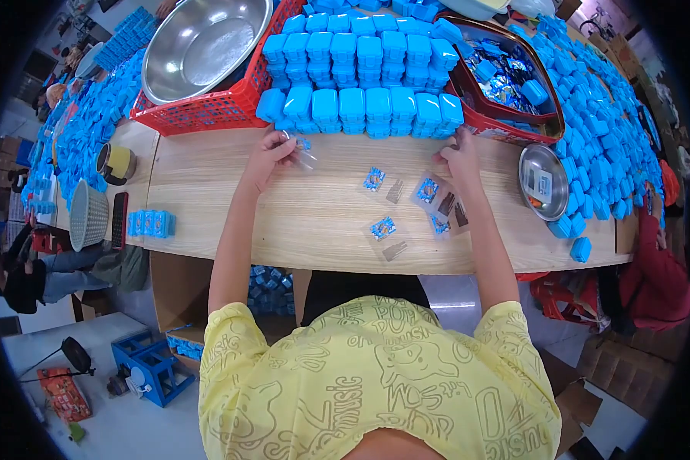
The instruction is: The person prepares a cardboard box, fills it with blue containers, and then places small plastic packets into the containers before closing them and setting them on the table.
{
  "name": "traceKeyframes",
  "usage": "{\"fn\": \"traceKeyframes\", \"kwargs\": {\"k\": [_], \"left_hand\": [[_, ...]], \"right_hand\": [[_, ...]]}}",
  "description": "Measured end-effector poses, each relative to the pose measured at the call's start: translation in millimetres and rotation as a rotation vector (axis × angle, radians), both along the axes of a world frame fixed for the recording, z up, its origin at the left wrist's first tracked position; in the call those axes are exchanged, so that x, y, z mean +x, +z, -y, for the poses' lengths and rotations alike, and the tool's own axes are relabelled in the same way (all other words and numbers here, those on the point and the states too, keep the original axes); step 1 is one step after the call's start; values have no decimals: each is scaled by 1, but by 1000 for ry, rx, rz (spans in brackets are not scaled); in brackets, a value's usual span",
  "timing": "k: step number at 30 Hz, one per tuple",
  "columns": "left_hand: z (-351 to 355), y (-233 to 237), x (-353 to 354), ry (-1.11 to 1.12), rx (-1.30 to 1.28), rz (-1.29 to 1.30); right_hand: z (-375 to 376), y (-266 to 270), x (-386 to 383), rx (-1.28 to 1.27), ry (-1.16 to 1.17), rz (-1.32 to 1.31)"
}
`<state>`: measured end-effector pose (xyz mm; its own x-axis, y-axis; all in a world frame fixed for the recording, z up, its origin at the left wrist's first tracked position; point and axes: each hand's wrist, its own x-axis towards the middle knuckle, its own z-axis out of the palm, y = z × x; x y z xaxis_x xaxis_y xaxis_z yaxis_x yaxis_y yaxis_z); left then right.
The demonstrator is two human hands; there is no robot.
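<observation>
At the front left end of the stacked blue boxes (340, 106), my left hand (266, 159) is closed on a clear plastic film with blue print (305, 156). My right hand (461, 162) is beside the right end of the front row, near the red tin, its thumb and index finger apart. Nothing shows in it, though part of the fingers is hard to see. Between my hands and nearer to me lie several more clear printed pieces (383, 228) flat on the wooden table (307, 230), some overlapping by my right forearm.
A steel basin (199, 50) rests on a red crate (199, 115). The red tin (506, 126) holds blue packets. A small steel bowl (543, 182) stands by a heap of blue boxes (602, 138). More boxes (152, 223) sit at left. Other people are at both sides.
</observation>
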<state>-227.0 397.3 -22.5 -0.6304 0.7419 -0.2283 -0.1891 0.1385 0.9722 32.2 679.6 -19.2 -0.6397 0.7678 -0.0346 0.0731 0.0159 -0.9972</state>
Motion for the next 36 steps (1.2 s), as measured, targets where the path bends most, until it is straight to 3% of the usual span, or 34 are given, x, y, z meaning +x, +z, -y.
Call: {"fn": "traceKeyframes", "kwargs": {"k": [17, 21, 22, 24, 25, 27, 31, 36], "left_hand": [[49, 13, 102, 78, -14, 6], [80, 30, 92, 216, 21, -36], [88, 31, 81, 224, 20, -37], [93, 33, 47, 204, 22, -269], [91, 38, 31, 207, 20, -269], [78, 53, -2, -93, -38, -392], [54, 55, -53, -343, -278, -335], [67, 54, -35, -377, -540, -303]], "right_hand": [[26, 19, 70, -201, -13, -46], [50, 35, 72, 26, -245, 26], [54, 33, 75, 182, -300, 64], [62, 30, 81, 492, -410, 137], [69, 30, 81, 490, -407, 136], [91, 35, 76, 499, -360, 77], [116, 43, 72, 454, -289, -8], [129, 44, 78, 458, -215, -32]]}}
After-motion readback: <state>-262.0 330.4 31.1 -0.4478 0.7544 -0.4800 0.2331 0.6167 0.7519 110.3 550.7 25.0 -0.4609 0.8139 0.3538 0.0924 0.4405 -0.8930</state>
